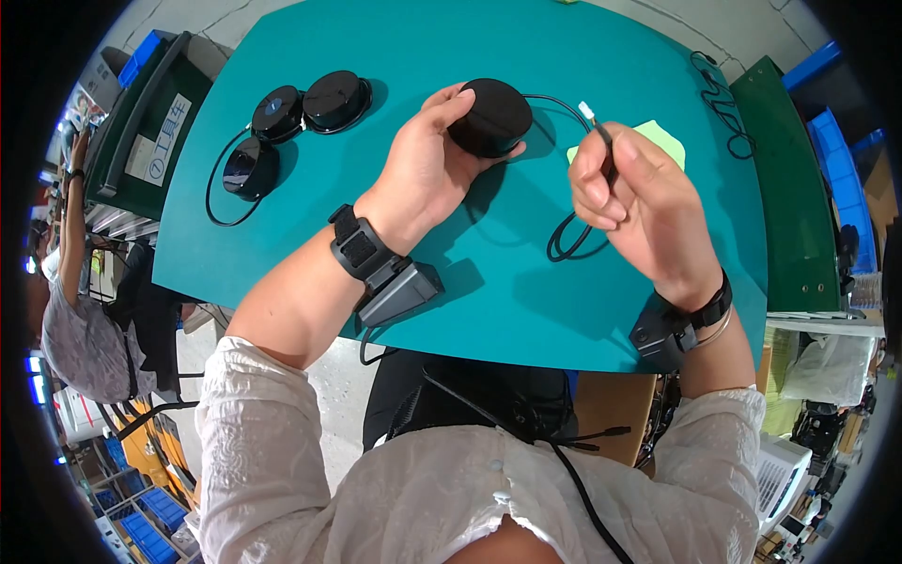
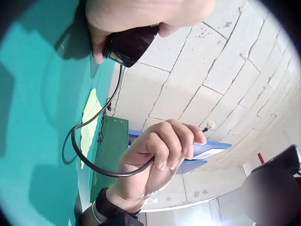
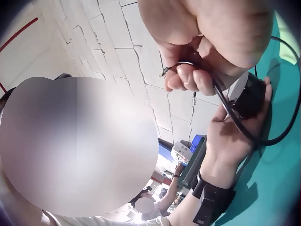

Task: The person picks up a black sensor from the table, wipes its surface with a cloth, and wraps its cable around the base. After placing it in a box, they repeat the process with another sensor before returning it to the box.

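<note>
A round black device (image 1: 490, 117) is gripped in the left hand (image 1: 420, 171), thumb on its upper edge and fingers beneath, raised over the green table. From the device a thin black cable (image 1: 561, 246) loops across to the right hand (image 1: 648, 202), which pinches it near its end. A small white connector (image 1: 586, 111) sticks out above those fingertips. In the left wrist view the right hand (image 2: 157, 155) holds the cable with curled fingers, the connector (image 2: 211, 125) beyond them. The right wrist view shows the device (image 3: 250, 96) resting in the left hand (image 3: 231, 139).
Three more round black devices (image 1: 336, 101) with a cable lie at the table's left. A yellow-green paper (image 1: 663, 143) lies behind the right hand. Another black cable (image 1: 719, 99) lies at the far right corner. Green cabinets (image 1: 787, 188) flank the table (image 1: 395, 38).
</note>
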Motion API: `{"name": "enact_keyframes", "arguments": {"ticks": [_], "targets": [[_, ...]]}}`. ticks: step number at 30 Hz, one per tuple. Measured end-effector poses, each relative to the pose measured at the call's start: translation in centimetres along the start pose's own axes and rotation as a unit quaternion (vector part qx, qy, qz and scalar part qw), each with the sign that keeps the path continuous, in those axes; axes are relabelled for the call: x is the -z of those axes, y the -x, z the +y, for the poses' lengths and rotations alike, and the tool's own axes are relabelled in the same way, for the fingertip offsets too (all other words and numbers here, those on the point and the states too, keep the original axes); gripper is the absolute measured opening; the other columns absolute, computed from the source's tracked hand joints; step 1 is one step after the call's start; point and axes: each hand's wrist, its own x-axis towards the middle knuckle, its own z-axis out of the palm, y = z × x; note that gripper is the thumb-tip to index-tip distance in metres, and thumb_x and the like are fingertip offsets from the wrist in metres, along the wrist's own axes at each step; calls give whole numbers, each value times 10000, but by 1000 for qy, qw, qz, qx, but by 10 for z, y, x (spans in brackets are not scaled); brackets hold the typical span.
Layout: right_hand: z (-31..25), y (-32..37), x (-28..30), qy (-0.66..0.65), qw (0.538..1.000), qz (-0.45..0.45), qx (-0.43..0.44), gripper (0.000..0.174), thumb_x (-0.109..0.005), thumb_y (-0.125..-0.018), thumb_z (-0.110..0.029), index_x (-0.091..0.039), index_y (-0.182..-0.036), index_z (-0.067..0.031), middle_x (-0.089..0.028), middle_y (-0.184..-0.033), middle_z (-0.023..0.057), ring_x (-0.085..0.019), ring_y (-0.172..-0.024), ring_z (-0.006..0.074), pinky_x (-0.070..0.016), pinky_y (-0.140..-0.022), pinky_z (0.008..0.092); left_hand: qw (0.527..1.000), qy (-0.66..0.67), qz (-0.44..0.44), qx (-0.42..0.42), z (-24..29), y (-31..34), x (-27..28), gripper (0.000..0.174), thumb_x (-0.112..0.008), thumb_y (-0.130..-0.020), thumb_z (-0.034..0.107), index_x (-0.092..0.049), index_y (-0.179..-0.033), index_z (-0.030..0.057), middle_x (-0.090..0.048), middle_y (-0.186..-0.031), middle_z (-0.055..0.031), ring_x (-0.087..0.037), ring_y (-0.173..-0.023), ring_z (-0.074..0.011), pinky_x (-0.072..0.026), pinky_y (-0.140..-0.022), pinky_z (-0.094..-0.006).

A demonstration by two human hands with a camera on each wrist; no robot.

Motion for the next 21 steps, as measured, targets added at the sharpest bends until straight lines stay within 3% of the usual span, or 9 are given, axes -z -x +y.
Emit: {"name": "enact_keyframes", "arguments": {"ticks": [2,3,7,11,13,16,19,21], "targets": [[1,3,-9,57,998,12,-8,361,-447,-1012,-309,-609,-1024,14,-554,-806,31,-450,-680,103,-400,-644,244,1000,-2,3,-1,0,1,-1,349,-483,-978,178,-385,-1260,-1,-508,-1222,-159,-550,-1123,-292,-493,-955,-517],[1,3,-9,33,999,2,-9,308,-502,-992,-258,-635,-992,20,-622,-849,63,-568,-770,142,-465,-740,271,1000,-3,6,-3,0,1,-1,355,-484,-977,178,-381,-1265,-3,-507,-1226,-160,-546,-1133,-294,-485,-965,-523],[11,2,-11,108,994,-5,8,181,-564,-948,-131,-667,-963,18,-681,-946,116,-647,-919,191,-483,-852,294,1000,-12,2,1,0,1,1,381,-488,-974,178,-361,-1283,-6,-502,-1233,-161,-537,-1151,-294,-469,-981,-535],[12,1,-16,147,989,17,10,184,-564,-947,-131,-666,-959,21,-682,-944,110,-648,-910,189,-484,-844,294,1000,-16,-5,3,1,1,1,408,-495,-969,177,-341,-1300,-6,-488,-1251,-164,-527,-1164,-296,-466,-984,-536],[8,1,-18,218,975,36,14,238,-564,-953,-197,-658,-948,21,-686,-915,143,-658,-870,208,-507,-840,352,1000,-19,-2,1,1,1,0,408,-493,-970,176,-340,-1302,-5,-483,-1257,-166,-525,-1168,-299,-464,-987,-536],[12,-1,-17,220,974,33,46,228,-547,-960,-178,-659,-948,20,-690,-933,146,-651,-840,188,-506,-774,318,1000,-26,-7,-5,2,2,-2,407,-504,-964,192,-351,-1288,-1,-487,-1242,-161,-528,-1157,-295,-465,-977,-528],[2,1,-19,237,970,41,-21,230,-539,-966,-177,-653,-955,22,-688,-943,155,-645,-813,175,-508,-755,303,1000,-17,-15,6,4,3,-6,416,-510,-911,119,-357,-1278,-4,-489,-1216,-157,-528,-1130,-291,-457,-966,-520],[9,1,-17,214,976,37,0,235,-537,-968,-183,-650,-963,23,-687,-942,159,-646,-797,173,-513,-745,298,999,-25,-39,1,4,5,-7,473,-496,-830,42,-358,-1279,-6,-466,-1219,-151,-509,-1128,-284,-443,-961,-511]]}}
